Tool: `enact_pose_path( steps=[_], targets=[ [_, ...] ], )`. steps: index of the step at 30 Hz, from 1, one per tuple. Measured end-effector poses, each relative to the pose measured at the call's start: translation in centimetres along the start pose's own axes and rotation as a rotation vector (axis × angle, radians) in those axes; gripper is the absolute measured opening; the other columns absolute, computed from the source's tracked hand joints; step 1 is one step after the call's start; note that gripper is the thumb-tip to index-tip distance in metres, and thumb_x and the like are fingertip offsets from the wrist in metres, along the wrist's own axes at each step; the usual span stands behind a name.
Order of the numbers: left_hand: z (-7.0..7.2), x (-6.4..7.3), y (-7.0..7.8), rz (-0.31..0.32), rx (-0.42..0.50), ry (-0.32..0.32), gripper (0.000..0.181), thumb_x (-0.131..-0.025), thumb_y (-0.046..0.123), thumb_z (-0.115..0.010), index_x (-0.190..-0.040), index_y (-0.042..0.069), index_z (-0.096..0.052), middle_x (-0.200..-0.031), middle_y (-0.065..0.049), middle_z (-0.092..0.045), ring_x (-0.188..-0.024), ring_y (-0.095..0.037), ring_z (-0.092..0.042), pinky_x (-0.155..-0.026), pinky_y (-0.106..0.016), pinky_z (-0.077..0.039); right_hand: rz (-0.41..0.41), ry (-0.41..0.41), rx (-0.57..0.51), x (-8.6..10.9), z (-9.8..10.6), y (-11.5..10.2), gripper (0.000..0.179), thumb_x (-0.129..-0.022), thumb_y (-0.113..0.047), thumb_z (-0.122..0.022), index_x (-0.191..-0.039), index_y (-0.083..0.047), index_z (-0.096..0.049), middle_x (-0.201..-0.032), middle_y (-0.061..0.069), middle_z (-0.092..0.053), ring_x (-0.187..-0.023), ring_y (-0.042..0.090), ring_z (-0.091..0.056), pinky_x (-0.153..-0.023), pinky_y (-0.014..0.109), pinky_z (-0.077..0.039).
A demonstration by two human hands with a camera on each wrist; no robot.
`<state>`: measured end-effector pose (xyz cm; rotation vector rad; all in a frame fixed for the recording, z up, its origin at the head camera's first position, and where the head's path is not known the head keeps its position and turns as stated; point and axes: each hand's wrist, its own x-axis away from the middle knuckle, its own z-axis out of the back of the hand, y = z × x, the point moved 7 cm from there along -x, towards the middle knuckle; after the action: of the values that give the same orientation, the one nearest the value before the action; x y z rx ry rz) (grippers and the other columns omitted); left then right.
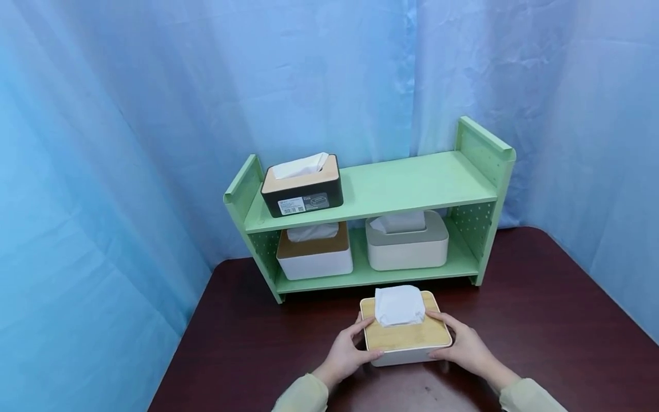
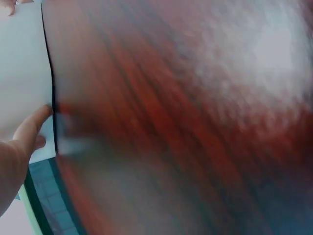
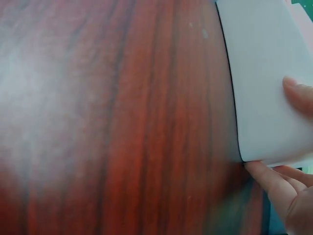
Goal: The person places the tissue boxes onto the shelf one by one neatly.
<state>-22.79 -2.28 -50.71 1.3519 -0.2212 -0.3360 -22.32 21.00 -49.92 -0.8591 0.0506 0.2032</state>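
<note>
A white tissue box (image 1: 412, 339) with a light wooden lid is in front of the shelf in the head view, a white tissue standing up from its slot. My left hand (image 1: 346, 353) holds its left side and my right hand (image 1: 465, 346) its right side, thumbs at the near corners. In the left wrist view, a fingertip touches the lower edge of the white box wall (image 2: 22, 73). Seen from the right wrist, my thumb lies against the white wall (image 3: 259, 88) while other fingers (image 3: 271, 183) reach its bottom corner.
Behind the box stands a green two-tier shelf (image 1: 412, 177) on a dark red wooden table (image 1: 247, 355). On top sits a black tissue box (image 1: 304, 191); below are a white one with a brown lid (image 1: 315, 264) and a white one with a grey lid (image 1: 407, 256). Blue curtains (image 1: 154, 114) surround the table.
</note>
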Motion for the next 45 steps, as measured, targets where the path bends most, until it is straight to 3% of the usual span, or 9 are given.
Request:
enact_pose_path(
  steps=[4,9,18,24,30,36,41,45],
  targets=[
    [-0.5,-0.1,0.7,-0.024,0.024,-0.017,0.066,-0.075,-0.005,-0.075,-0.136,-0.002,-0.048,-0.152,-0.031,-0.009,-0.136,-0.043,-0.027,-0.095,-0.037,-0.047,0.044,0.081,0.062,0.4,1.0,-0.4,0.083,-0.053,-0.024,-0.092,-0.128,-0.009,-0.058,-0.123,0.023,-0.061,-0.103,0.026,-0.059,-0.080,0.029,-0.048],
    [-0.3,0.1,2.7,-0.058,0.045,-0.007,0.068,-0.073,-0.009,-0.074,-0.136,-0.002,-0.048,-0.153,-0.030,-0.006,-0.133,-0.044,-0.032,-0.086,-0.033,-0.053,0.084,0.122,0.066,0.5,2.4,-1.6,0.081,-0.054,-0.023,-0.091,-0.128,-0.010,-0.058,-0.121,0.021,-0.062,-0.099,0.016,-0.060,-0.078,0.023,-0.047],
    [1.1,0.9,9.0,-0.159,-0.007,0.008,0.070,-0.075,-0.002,-0.077,-0.137,-0.001,-0.047,-0.156,-0.021,-0.011,-0.131,-0.034,-0.041,-0.087,-0.031,-0.052,0.258,0.183,0.032,0.5,6.5,-6.9,0.078,-0.057,-0.013,-0.090,-0.127,-0.007,-0.057,-0.119,0.021,-0.062,-0.089,-0.006,-0.054,-0.068,0.010,-0.044],
    [2.3,0.6,13.6,-0.202,-0.105,0.028,0.068,-0.076,0.006,-0.078,-0.137,0.005,-0.049,-0.158,-0.013,-0.012,-0.135,-0.027,-0.038,-0.090,-0.030,-0.050,0.301,0.186,-0.074,0.0,9.2,-10.1,0.079,-0.060,-0.001,-0.087,-0.131,-0.002,-0.053,-0.119,0.026,-0.060,-0.088,-0.011,-0.054,-0.063,0.014,-0.049],
    [3.5,-0.1,17.0,-0.202,-0.172,0.023,0.068,-0.077,0.012,-0.078,-0.139,0.010,-0.048,-0.159,-0.003,-0.011,-0.140,-0.021,-0.030,-0.091,-0.030,-0.050,0.301,0.203,-0.041,-1.1,11.2,-12.5,0.079,-0.063,-0.004,-0.086,-0.134,-0.005,-0.052,-0.119,0.025,-0.060,-0.088,-0.013,-0.053,-0.060,0.016,-0.051],
    [4.1,-1.2,19.8,-0.243,-0.200,0.016,0.068,-0.078,0.013,-0.078,-0.139,0.014,-0.048,-0.159,-0.002,-0.008,-0.141,-0.018,-0.029,-0.093,-0.036,-0.049,0.283,0.223,-0.005,-2.3,13.5,-14.2,0.078,-0.066,-0.007,-0.085,-0.136,-0.007,-0.050,-0.126,0.023,-0.056,-0.089,-0.019,-0.047,-0.060,0.014,-0.050],
    [4.6,-2.3,21.3,-0.271,-0.212,0.010,0.069,-0.079,0.013,-0.077,-0.140,0.015,-0.047,-0.159,0.002,-0.008,-0.142,-0.017,-0.025,-0.094,-0.037,-0.048,0.267,0.229,-0.007,-3.3,14.7,-14.9,0.079,-0.067,-0.006,-0.084,-0.138,-0.009,-0.048,-0.131,0.022,-0.052,-0.089,-0.017,-0.046,-0.058,0.016,-0.050],
    [5.0,-3.4,21.9,-0.275,-0.235,0.010,0.069,-0.079,0.015,-0.077,-0.140,0.017,-0.047,-0.159,0.002,-0.009,-0.141,-0.019,-0.030,-0.095,-0.039,-0.048,0.260,0.237,-0.009,-4.1,15.2,-15.1,0.080,-0.068,-0.003,-0.083,-0.139,-0.010,-0.047,-0.134,0.021,-0.051,-0.091,-0.016,-0.045,-0.058,0.016,-0.050]
  ],
)
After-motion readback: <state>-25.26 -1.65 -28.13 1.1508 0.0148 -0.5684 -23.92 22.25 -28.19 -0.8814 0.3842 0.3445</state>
